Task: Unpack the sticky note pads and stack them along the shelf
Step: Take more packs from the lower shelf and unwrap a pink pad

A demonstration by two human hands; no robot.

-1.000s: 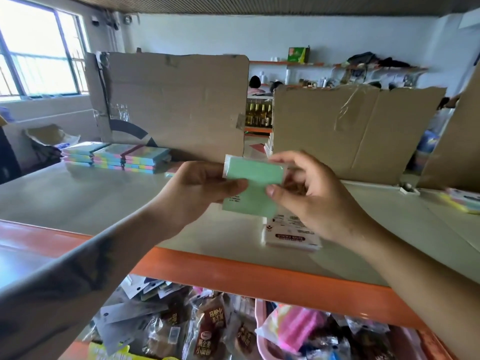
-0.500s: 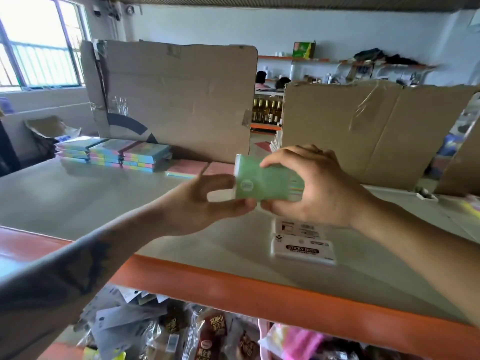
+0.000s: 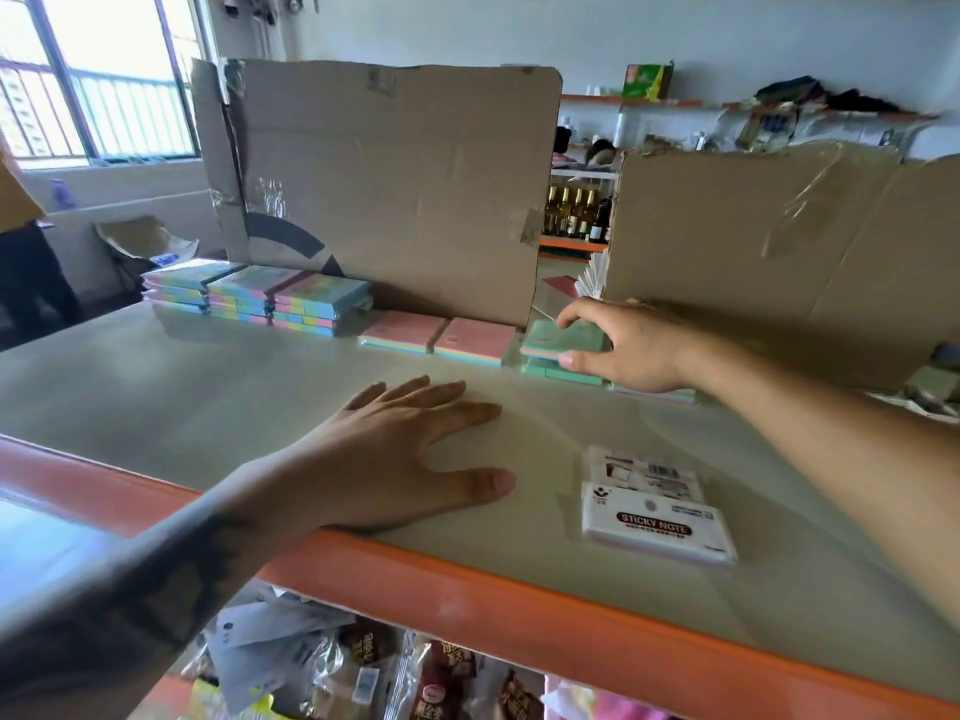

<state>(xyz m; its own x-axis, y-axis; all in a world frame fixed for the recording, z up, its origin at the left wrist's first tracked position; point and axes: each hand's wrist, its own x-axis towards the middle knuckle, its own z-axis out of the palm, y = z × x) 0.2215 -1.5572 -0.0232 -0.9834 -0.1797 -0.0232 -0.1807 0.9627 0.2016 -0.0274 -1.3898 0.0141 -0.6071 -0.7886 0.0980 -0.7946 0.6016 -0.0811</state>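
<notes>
My right hand [image 3: 631, 345] reaches to the back of the shelf [image 3: 208, 387] and grips a green-topped sticky note pad [image 3: 558, 339], held just above another green pad [image 3: 561, 371] lying there. Left of them lie two pink-topped pads [image 3: 441, 337], and further left stand three stacks of pastel pads [image 3: 260, 298]. My left hand [image 3: 410, 454] rests flat on the shelf near its orange front edge, fingers spread, holding nothing. A wrapped pack labelled STICKY NOTE [image 3: 657, 522] lies near the front edge on the right.
Two cardboard sheets [image 3: 395, 189] [image 3: 779, 241] stand upright along the back of the shelf with a gap between them. Packaged goods [image 3: 363, 672] fill the shelf below. A window is at far left, and bottles stand on distant shelving.
Both hands held the green pad in the air before. The left hand has let go and dropped flat onto the shelf. The right hand carried the pad to the back row.
</notes>
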